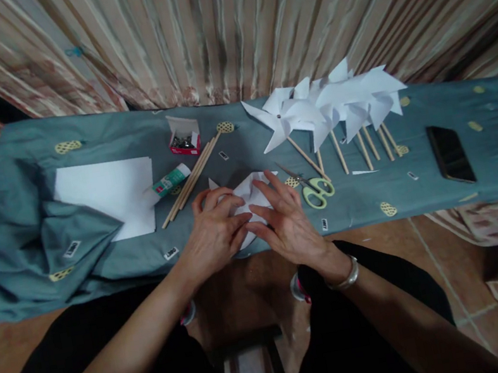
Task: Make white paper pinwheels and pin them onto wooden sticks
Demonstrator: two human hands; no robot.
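Note:
A white paper pinwheel (250, 194) without a stick lies at the front edge of the cloth-covered table, its blades partly folded in. My left hand (214, 228) grips its left side, fingers bent and pressed on the paper. From the right, my right hand (286, 218) holds the blades near the middle with thumb and fingers. Much of the paper is hidden under both hands. Close to my right hand lie scissors (318, 192) with light green handles. Several wooden sticks (194, 180) lie together just beyond my left hand.
Several finished pinwheels (344, 99) on sticks overlap at the back right. A glue stick (171, 181) lies by a stack of white paper (104, 186) on the left. Behind it stands an open red box (184, 141) of small metal pieces. A phone (450, 154) lies at the right.

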